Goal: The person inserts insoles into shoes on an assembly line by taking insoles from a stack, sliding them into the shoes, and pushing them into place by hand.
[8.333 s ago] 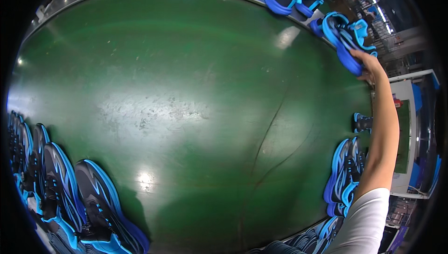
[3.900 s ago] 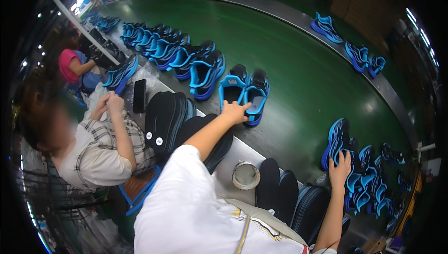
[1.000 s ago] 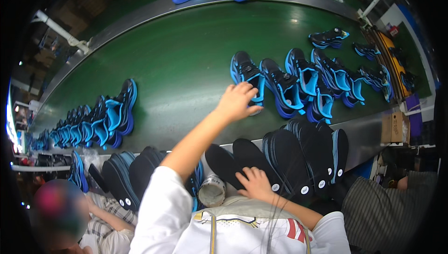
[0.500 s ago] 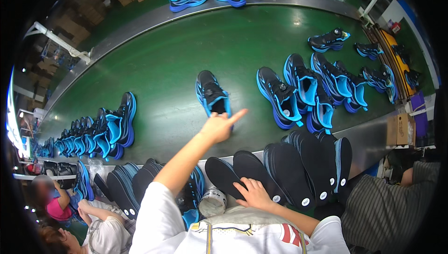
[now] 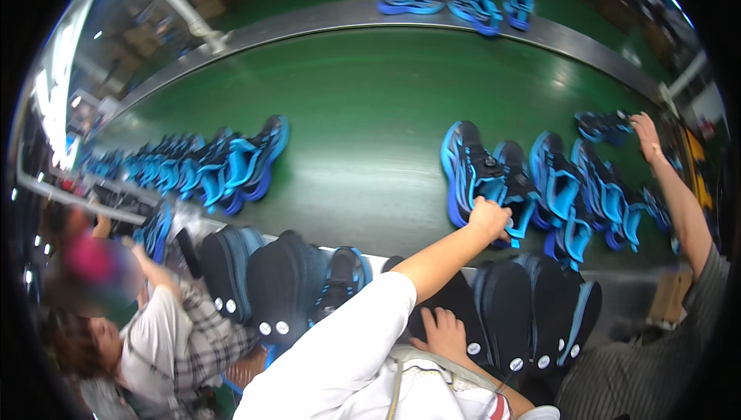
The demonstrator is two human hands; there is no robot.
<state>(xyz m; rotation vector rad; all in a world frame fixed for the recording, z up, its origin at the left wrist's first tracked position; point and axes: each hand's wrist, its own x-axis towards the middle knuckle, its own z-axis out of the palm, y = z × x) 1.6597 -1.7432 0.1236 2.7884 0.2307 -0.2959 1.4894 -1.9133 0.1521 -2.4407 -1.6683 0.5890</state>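
My left hand [image 5: 492, 221] reaches across to the right and is closed at the heel of a black and blue sneaker [image 5: 461, 159], its fingers at the collar. Against that shoe's right side stands another sneaker [image 5: 515, 171], with a white round sticker showing inside it. My right hand [image 5: 445, 335] lies close to my body with its fingers spread on a black insole [image 5: 457, 302], holding nothing that I can see. Next to it stand stacks of black insoles [image 5: 503, 316] with white round stickers at their heels.
More sneakers [image 5: 552, 169] stand to the right, where a co-worker's hand [image 5: 645, 136] reaches a far shoe [image 5: 602, 127]. A row of sneakers [image 5: 258, 161] lines the left of the green belt [image 5: 363, 119]. Three shoes sit on the far metal ledge [image 5: 324, 22]. Another person [image 5: 166, 327] sits at left.
My left hand has moved right, and the lone sneaker from mid-belt now stands beside the right-hand group. The view has swung left. A co-worker's arm has come in at right.
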